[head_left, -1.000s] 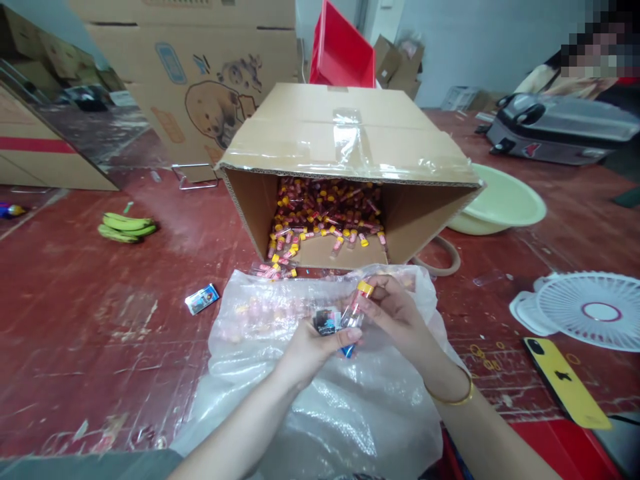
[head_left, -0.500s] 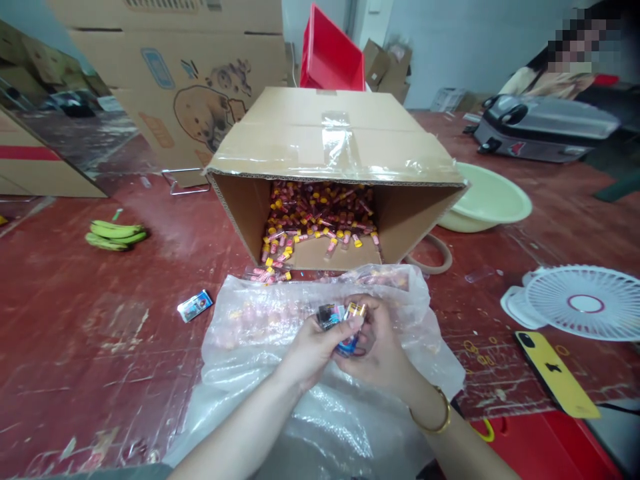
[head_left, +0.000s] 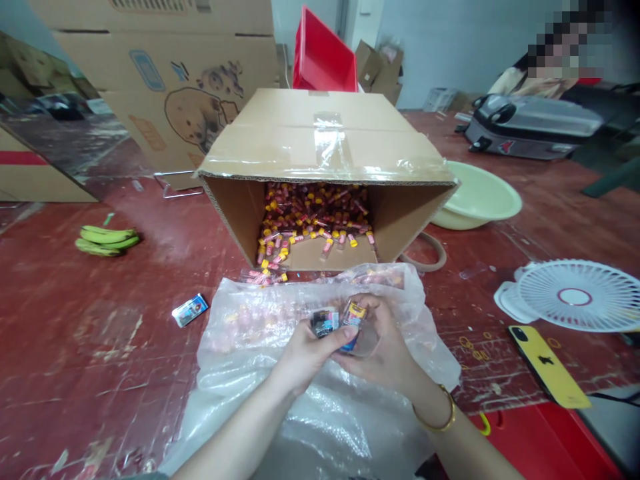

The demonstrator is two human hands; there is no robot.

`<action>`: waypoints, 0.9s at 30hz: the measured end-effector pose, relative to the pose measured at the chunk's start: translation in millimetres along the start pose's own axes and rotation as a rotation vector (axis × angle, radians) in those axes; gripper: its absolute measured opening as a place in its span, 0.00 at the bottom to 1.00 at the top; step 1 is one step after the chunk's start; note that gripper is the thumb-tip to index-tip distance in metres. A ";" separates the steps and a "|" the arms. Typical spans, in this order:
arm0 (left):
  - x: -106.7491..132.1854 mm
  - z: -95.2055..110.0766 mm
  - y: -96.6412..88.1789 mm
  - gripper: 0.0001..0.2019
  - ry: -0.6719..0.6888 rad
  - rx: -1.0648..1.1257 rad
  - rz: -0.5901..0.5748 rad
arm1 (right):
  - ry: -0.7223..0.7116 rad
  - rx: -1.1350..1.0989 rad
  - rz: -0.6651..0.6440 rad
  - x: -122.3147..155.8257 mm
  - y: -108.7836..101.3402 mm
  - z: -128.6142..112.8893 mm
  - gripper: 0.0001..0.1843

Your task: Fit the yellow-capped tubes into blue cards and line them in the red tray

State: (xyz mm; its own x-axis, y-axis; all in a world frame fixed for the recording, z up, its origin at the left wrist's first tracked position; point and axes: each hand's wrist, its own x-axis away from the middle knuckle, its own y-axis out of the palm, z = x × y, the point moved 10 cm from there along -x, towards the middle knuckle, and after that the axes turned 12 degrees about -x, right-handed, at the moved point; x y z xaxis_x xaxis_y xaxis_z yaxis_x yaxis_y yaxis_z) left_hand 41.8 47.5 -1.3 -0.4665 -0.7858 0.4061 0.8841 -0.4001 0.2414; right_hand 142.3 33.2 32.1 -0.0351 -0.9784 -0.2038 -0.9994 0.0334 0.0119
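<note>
My left hand (head_left: 306,355) is closed on a small dark-and-blue printed packet (head_left: 326,323), with its thumb reaching across to my right hand. In my right hand (head_left: 385,350) there is a small shiny packet with a yellow-and-black top (head_left: 357,311) and a blue lower part. The fingers of both hands meet around these packets, and part of them is covered. Under my hands lies a translucent plastic bag (head_left: 240,393), through which pinkish tubes show. Another blue printed packet (head_left: 190,310) rests on the red floor to the left.
A cardboard box (head_left: 320,133) opens toward me, holding many pink tubes with yellow caps (head_left: 315,207). Bananas (head_left: 107,241) lie left. To the right are a pale green basin (head_left: 475,197), a white fan (head_left: 575,297), rubber bands (head_left: 475,348) and a yellow phone (head_left: 547,367). A person sits behind a grey suitcase (head_left: 535,127).
The view has shifted slightly, so the surroundings sit further left. My fingers have moved a little around the packets, and the yellow-topped one shows more fully.
</note>
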 end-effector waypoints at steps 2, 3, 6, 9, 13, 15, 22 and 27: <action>0.0 2.3 0.4 0.17 0.019 -0.003 0.002 | -0.008 -0.009 0.021 0.4 -0.5 1.7 0.36; 0.4 3.9 0.5 0.16 0.032 -0.002 0.005 | -0.009 -0.024 0.027 0.7 0.1 3.4 0.36; 1.7 7.2 -0.1 0.15 0.057 0.005 0.016 | -0.004 -0.069 0.031 1.6 2.3 7.6 0.36; 1.2 6.0 -2.2 0.16 0.049 0.000 0.026 | 0.016 -0.092 0.009 -0.9 2.4 6.0 0.36; -2.8 3.1 -1.0 0.20 0.031 -0.092 0.030 | 0.079 -0.204 -0.036 -9.1 -0.7 -0.4 0.21; -4.6 0.7 2.0 0.22 0.001 -0.131 0.034 | 0.107 -0.262 0.053 -9.8 -19.0 -0.3 0.13; -10.5 -18.2 13.0 0.18 -0.179 -0.059 -0.032 | 0.331 0.114 0.886 151.1 -236.5 18.4 0.14; -16.5 -25.2 -20.7 0.10 -0.154 -0.038 0.206 | 0.740 0.417 1.254 388.1 -320.3 29.6 0.12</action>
State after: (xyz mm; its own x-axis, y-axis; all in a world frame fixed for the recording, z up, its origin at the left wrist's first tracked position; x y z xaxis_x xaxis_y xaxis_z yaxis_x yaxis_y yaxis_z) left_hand 31.9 56.9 -35.2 -0.2723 -0.7728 0.5733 0.9600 -0.2586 0.1075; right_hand 448.6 -351.1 -79.8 -0.9561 -0.1488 0.2524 -0.2599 0.8282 -0.4965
